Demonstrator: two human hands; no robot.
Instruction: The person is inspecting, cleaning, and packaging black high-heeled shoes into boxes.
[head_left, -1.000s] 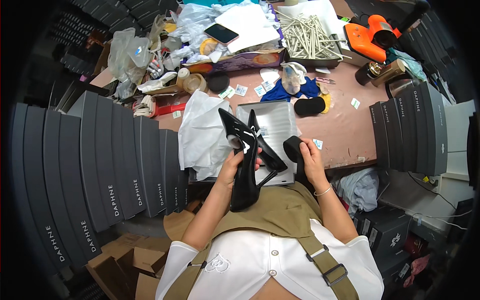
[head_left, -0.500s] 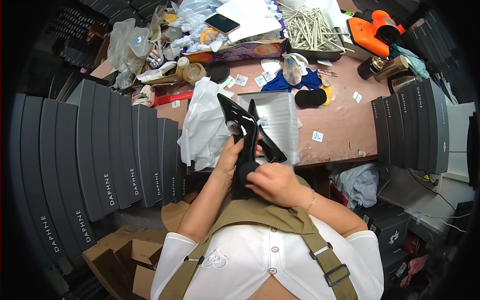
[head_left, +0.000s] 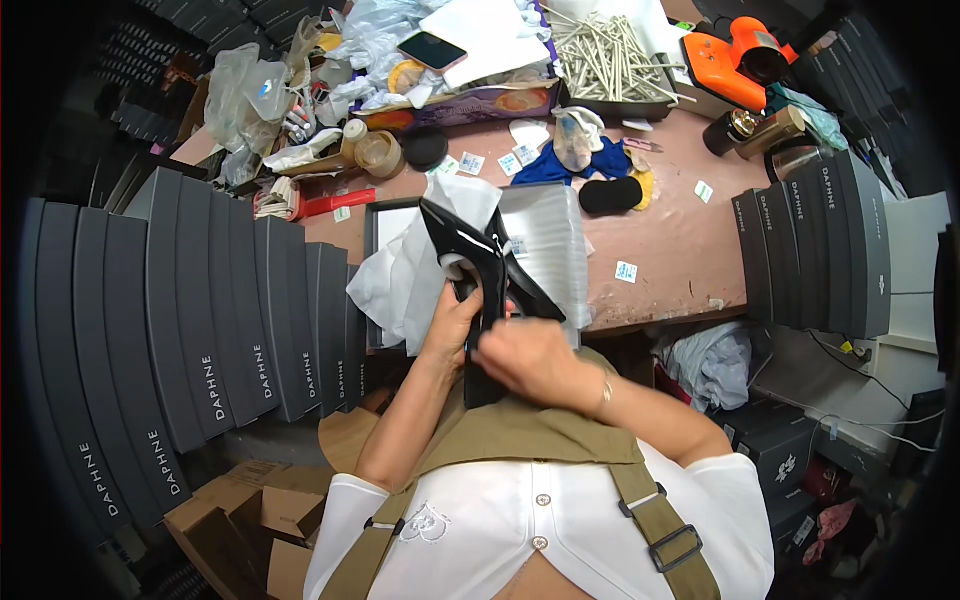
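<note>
My left hand (head_left: pixel 452 325) is closed around a glossy black pointed-toe high-heeled shoe (head_left: pixel 468 240), its toe pointing up and away from me. My right hand (head_left: pixel 535 362), smeared by motion, is curled against the near part of this shoe. A round black pad is in its fingers, now almost wholly hidden. The matching black shoe (head_left: pixel 537 292) lies just beyond, over white foam sheet (head_left: pixel 555 235) in an open grey shoe box (head_left: pixel 388 206). Crumpled white tissue paper (head_left: pixel 392 285) spills over the box's left side.
Grey shoe boxes (head_left: pixel 190 300) stand in a row at left, more (head_left: pixel 840 250) at right. On the pinkish table (head_left: pixel 680 260) are a black oval pad (head_left: pixel 610 196), a blue cloth (head_left: pixel 540 168) and small labels. Behind stand a box of pale sticks (head_left: pixel 610 60) and an orange device (head_left: pixel 728 65).
My right hand has shifted slightly left along the shoe, and its pad has gone mostly out of sight. The tissue paper has slumped, baring the box's far left corner. The view has moved slightly.
</note>
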